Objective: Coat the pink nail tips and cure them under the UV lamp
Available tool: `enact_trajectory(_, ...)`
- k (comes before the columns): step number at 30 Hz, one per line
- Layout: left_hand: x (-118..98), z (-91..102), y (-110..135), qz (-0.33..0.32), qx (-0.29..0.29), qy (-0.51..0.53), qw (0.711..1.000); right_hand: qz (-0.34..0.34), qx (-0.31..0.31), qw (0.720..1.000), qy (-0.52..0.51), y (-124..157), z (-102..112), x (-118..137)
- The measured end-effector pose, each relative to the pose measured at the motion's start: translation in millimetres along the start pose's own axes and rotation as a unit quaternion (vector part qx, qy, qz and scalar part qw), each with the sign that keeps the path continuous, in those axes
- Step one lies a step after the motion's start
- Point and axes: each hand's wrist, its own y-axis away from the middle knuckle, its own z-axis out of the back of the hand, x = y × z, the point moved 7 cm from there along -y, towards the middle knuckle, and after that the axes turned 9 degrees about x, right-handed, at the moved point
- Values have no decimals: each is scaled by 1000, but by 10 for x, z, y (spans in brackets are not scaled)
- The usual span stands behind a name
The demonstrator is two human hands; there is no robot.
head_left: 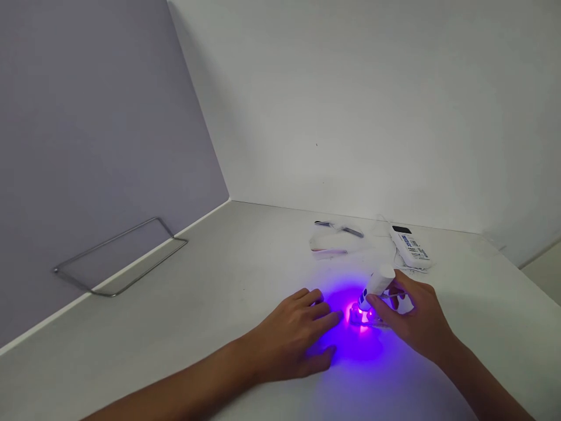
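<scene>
A small white UV lamp [377, 285] is pinched between the thumb and fingers of my right hand [414, 313]. The lamp tilts down, and its lit end throws violet light onto the white table [245, 263]. Directly below it lies a small, flat, clear-looking piece [357, 318], washed out by the glare, so its kind cannot be made out. My left hand [302, 333] rests on the table to the left of the glow, fingers apart and holding nothing. Its index fingertip is close to the lit piece; whether they touch is unclear.
Behind the lamp stands a white power bank [411, 247] with a dark display and a cable. Thin tools, perhaps tweezers [352, 231], and clear film [328, 250] lie further left. A bent metal wire frame [118, 289] stands at the left panel [96, 128].
</scene>
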Motion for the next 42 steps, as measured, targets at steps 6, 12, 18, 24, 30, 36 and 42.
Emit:
enact_trajectory(6, -10, -23, 9, -9, 18, -18, 1000, 13, -3, 1000, 5, -10, 10, 20)
enact_trajectory(12, 10, -64, 17, -6, 8, -19, 1000, -18, -4, 1000, 4, 11, -11, -39)
enact_trajectory(18, 8, -2, 18, -10, -24, 7, 1000, -1, -14, 1000, 10, 9, 7, -14)
enact_trajectory(24, -10, 12, 10, -23, -30, -1, 999, 1, -7, 1000, 17, 11, -6, -17)
enact_trajectory(30, -4, 23, 22, -20, -44, -2, 999, -8, -2, 1000, 11, 5, -19, -42)
enact_trajectory(36, 4, 6, 17, -16, -22, 2, 1000, 7, -10, 1000, 12, 14, 0, -16)
enact_trajectory(42, 20, 32, 20, -6, -40, 18, 999, 17, -9, 1000, 16, 20, 7, 4)
